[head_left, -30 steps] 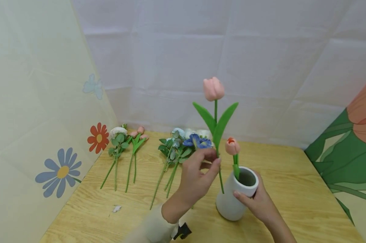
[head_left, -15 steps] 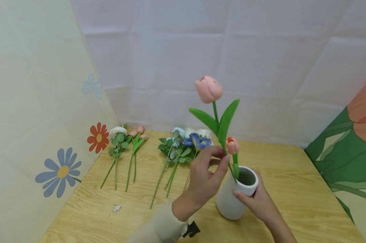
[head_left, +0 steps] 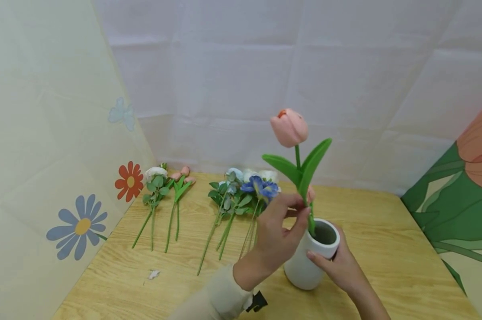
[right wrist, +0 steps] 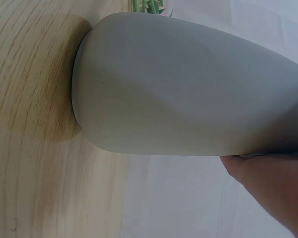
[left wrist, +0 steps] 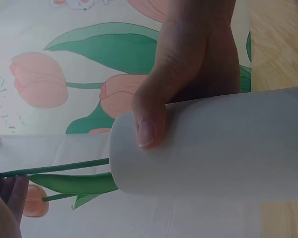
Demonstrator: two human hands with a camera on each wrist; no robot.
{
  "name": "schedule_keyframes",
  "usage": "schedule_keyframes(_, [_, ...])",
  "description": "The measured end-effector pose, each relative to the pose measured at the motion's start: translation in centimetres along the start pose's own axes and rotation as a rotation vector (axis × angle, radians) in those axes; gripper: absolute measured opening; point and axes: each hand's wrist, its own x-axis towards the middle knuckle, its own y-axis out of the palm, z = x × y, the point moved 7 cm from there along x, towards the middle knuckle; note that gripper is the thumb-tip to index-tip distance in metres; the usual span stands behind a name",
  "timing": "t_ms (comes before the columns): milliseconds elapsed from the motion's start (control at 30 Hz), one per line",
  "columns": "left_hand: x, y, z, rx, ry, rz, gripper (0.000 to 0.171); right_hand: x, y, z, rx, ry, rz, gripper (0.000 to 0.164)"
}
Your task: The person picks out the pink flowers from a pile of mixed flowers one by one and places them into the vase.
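My left hand (head_left: 281,233) pinches the green stem of a pink tulip (head_left: 290,129) between thumb and fingertips, just above the vase's left rim. The tulip's bloom and two long leaves stand up above the fingers. In the left wrist view its stem (left wrist: 59,167) runs into the mouth of the white vase (left wrist: 213,148). A second pink tulip (head_left: 311,194) stands in the vase, partly hidden behind the held one. My right hand (head_left: 341,271) grips the vase near its rim from the right, thumb at the front. The vase's base (right wrist: 84,84) meets the wooden table.
Left of the hands lie several blue and white flowers (head_left: 261,186) with long stems. Farther left are loose pink tulips (head_left: 181,182) and a white flower (head_left: 156,173). A small white scrap (head_left: 154,274) lies on the wooden table (head_left: 385,249). Cloth backdrops enclose the table.
My left hand has moved right with the tulip, tilting it and then lowering its stem from beside the vase to its mouth. The right hand and vase have stayed put.
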Motion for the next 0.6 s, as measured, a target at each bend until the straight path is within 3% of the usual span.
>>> schedule_keyframes(300, [-0.1, -0.1, -1.2, 0.094, 0.116, -0.008, 0.011, 0.0, 0.0, 0.0, 0.009, 0.005, 0.015, 0.079])
schedule_keyframes(600, [-0.7, 0.7, -1.5, 0.147, 0.141, 0.022, 0.012, -0.1, 0.0, 0.1, 0.037, -0.028, 0.01, 0.077])
